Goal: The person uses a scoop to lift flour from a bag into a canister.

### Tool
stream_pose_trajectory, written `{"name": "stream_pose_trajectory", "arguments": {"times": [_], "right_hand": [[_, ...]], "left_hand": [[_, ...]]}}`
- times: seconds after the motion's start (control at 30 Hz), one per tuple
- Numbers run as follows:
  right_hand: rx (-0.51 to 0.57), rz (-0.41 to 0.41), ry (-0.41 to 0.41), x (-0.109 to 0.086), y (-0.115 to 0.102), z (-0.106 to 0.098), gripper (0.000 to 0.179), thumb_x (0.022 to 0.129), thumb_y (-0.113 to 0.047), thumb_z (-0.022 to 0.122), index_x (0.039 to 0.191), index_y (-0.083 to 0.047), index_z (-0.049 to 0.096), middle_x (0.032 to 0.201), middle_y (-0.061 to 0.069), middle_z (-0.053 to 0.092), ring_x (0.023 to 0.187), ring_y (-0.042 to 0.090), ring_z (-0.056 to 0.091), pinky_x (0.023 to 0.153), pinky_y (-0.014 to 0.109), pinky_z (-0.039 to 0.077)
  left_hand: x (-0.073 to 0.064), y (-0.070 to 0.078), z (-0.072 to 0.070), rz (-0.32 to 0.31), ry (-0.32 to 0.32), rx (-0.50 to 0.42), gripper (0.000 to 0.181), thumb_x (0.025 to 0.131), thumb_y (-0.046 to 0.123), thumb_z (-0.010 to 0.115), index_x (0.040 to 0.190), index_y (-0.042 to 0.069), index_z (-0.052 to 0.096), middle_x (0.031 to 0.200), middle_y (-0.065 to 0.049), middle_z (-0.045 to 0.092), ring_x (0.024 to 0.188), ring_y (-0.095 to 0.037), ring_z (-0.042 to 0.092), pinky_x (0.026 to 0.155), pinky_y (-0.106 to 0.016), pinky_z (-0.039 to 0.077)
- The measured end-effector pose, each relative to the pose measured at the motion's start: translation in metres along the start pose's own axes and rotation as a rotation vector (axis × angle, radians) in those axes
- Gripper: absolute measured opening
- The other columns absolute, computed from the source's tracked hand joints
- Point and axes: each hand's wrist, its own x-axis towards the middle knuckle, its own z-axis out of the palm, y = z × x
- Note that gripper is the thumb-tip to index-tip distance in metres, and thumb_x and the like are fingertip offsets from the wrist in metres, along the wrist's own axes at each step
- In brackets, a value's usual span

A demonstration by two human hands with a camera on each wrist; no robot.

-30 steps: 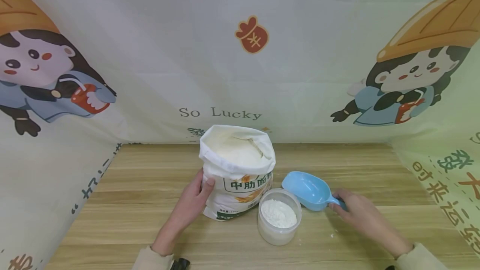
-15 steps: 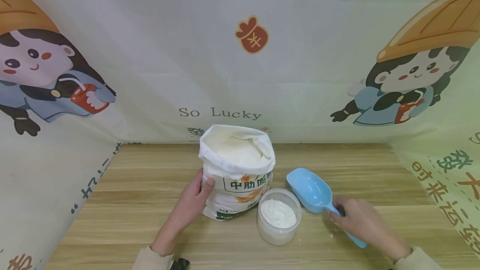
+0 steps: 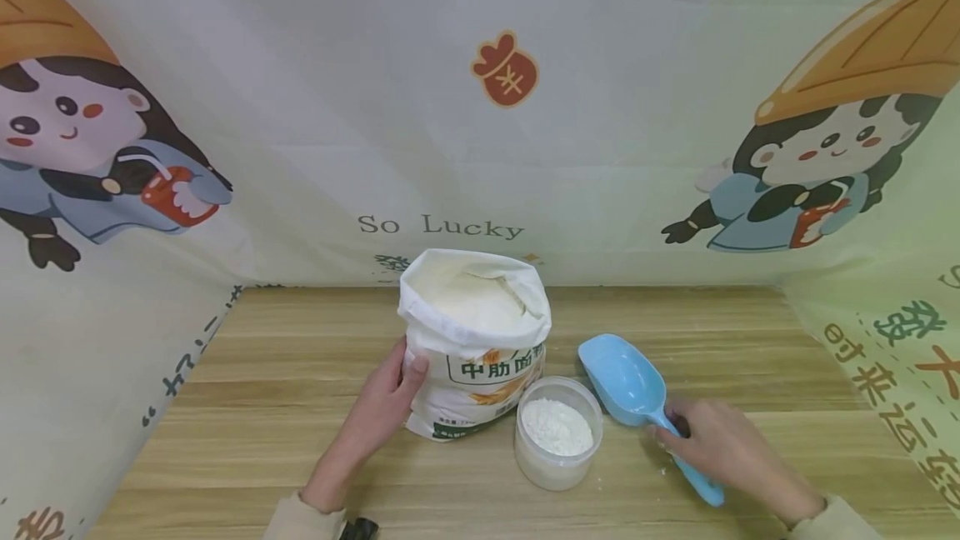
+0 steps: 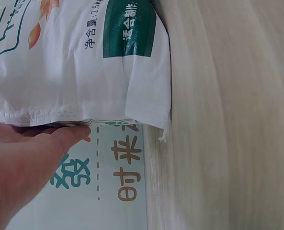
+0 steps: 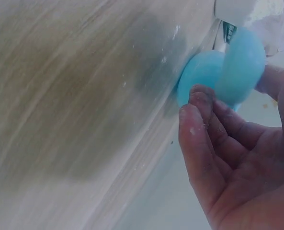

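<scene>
A white flour bag (image 3: 465, 394) stands upright with its top rolled open, flour showing inside. My left hand (image 3: 386, 394) holds its left side, thumb in front and fingers behind; in the left wrist view the fingers go out of sight behind the bag (image 4: 79, 72). To the right, a blue scoop (image 3: 626, 382) lies low over the table, its bowl showing no flour heap. My right hand (image 3: 708, 440) pinches the scoop's handle, whose end sticks out below the palm. In the right wrist view, flour-dusted fingertips (image 5: 192, 122) are curled beside the blue handle (image 5: 242, 67).
A clear round tub (image 3: 558, 469) of white flour stands right against the bag's front right, between bag and scoop. Specks of flour dot the wooden table (image 3: 300, 373) near the right hand. A printed cloth (image 3: 600, 107) walls the back and sides.
The scoop has shifted right, away from the tub, and turned, so its handle now points toward the front right and shows below the right hand. The left hand and bag have stayed put.
</scene>
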Motion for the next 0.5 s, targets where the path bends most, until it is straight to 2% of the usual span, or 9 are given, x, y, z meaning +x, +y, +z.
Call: {"name": "stream_pose_trajectory", "arguments": {"times": [0.03,0.1,0.2,0.27,0.3,0.37,0.43,0.5], "right_hand": [[0.004,0.007,-0.010,0.000,0.000,-0.001,0.035,0.096,-0.038,0.074,0.073,-0.021,0.054,0.062,-0.011,0.044,0.056,0.006,0.039,0.050,0.023,0.032],[0.009,0.019,-0.023,0.000,0.002,-0.004,0.031,0.097,-0.042,0.071,0.079,-0.018,0.064,0.067,-0.011,0.052,0.061,0.005,0.045,0.054,0.024,0.038],[0.032,0.053,-0.034,0.001,0.004,-0.010,0.033,0.100,-0.044,0.068,0.096,-0.011,0.074,0.077,-0.010,0.062,0.071,0.007,0.055,0.061,0.028,0.047],[0.029,0.061,-0.003,0.001,0.004,-0.014,0.038,0.101,-0.042,0.067,0.110,-0.005,0.075,0.085,-0.007,0.067,0.077,0.009,0.059,0.064,0.031,0.051],[0.032,0.064,0.021,0.001,0.004,-0.016,0.039,0.101,-0.040,0.068,0.112,-0.003,0.074,0.086,-0.005,0.068,0.078,0.011,0.061,0.064,0.032,0.052],[0.016,0.065,0.076,0.000,0.005,-0.018,0.045,0.101,-0.040,0.068,0.118,0.001,0.071,0.092,0.005,0.072,0.082,0.019,0.067,0.066,0.038,0.057],[-0.017,0.044,0.142,-0.001,0.006,-0.020,0.052,0.100,-0.042,0.069,0.125,0.004,0.067,0.105,0.017,0.072,0.091,0.033,0.070,0.074,0.049,0.059],[-0.051,0.011,0.204,-0.003,0.008,-0.021,0.059,0.100,-0.043,0.069,0.130,0.006,0.063,0.121,0.027,0.067,0.104,0.047,0.066,0.083,0.060,0.056]], "left_hand": [[0.000,-0.001,0.000,0.001,-0.005,-0.003,0.056,0.113,0.035,0.042,0.159,0.004,0.035,0.146,-0.025,0.055,0.134,-0.040,0.053,0.110,-0.060,0.043],[0.000,-0.001,-0.001,0.001,-0.017,-0.007,0.058,0.113,0.036,0.042,0.160,0.003,0.032,0.151,-0.025,0.050,0.138,-0.041,0.049,0.113,-0.059,0.039],[-0.002,-0.001,-0.004,0.002,-0.038,-0.011,0.059,0.114,0.034,0.041,0.161,0.001,0.029,0.158,-0.025,0.042,0.144,-0.041,0.041,0.117,-0.059,0.034],[-0.003,0.000,-0.006,0.007,-0.046,-0.008,0.059,0.114,0.031,0.042,0.162,0.000,0.026,0.160,-0.025,0.037,0.147,-0.040,0.038,0.118,-0.058,0.032],[-0.003,0.000,-0.007,0.013,-0.045,-0.007,0.059,0.113,0.029,0.043,0.162,-0.001,0.026,0.161,-0.025,0.036,0.147,-0.040,0.037,0.118,-0.057,0.032],[-0.005,0.000,-0.011,0.018,-0.039,0.012,0.061,0.113,0.028,0.046,0.162,-0.002,0.024,0.163,-0.026,0.033,0.148,-0.041,0.034,0.119,-0.056,0.031],[-0.007,0.000,-0.014,0.013,-0.018,0.073,0.065,0.112,0.032,0.048,0.162,0.000,0.023,0.164,-0.025,0.030,0.149,-0.043,0.033,0.119,-0.058,0.030],[-0.011,0.001,-0.018,0.004,0.001,0.158,0.069,0.111,0.038,0.048,0.164,0.002,0.021,0.165,-0.025,0.028,0.149,-0.046,0.031,0.119,-0.061,0.028]]}}
